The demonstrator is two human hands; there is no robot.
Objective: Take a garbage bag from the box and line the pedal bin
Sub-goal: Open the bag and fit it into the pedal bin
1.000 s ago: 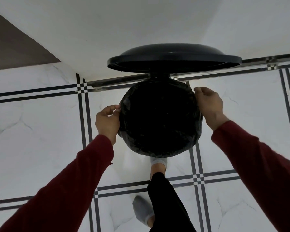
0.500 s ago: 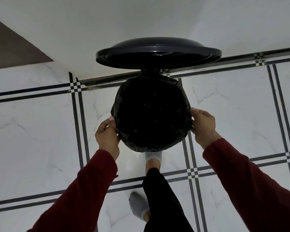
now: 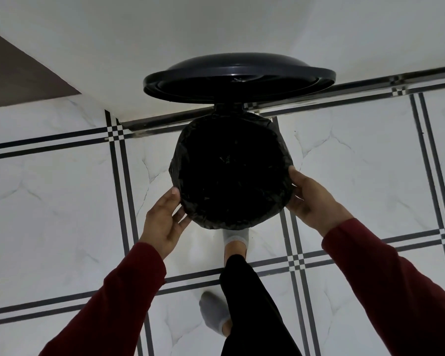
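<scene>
The left hand (image 3: 165, 224) sits at the lower left of the bin's mouth, palm turned toward the bin, fingers nearly straight and spread; its thumb tip touches the black garbage bag (image 3: 231, 176) where the plastic folds over the rim, and it grips nothing. A second ago this hand was higher on the left side with its fingers curled round the bag's edge; since then it has slid down the rim and loosened. The right hand (image 3: 312, 199) is at the lower right of the mouth, fingers fairly straight and lying flat against the folded-over plastic, pressing rather than pinching. It too has come down from the upper right of the rim, where it was a second ago.

The bag lines the pedal bin (image 3: 226, 110), its wrinkled edge turned out over the whole round opening in the centre of the frame. The lid (image 3: 239, 78) stands raised above it, against the white wall (image 3: 165, 34) in the upper half, and shows more of its underside than before. Just below the bin, a foot in a grey sock (image 3: 235, 237) points toward its base; whether it is on the pedal is hidden. A second socked foot (image 3: 213, 314) rests on the white tiled floor (image 3: 49, 201) with dark double lines, lower centre. Dark red sleeves (image 3: 108, 312) run in from both lower corners.
</scene>
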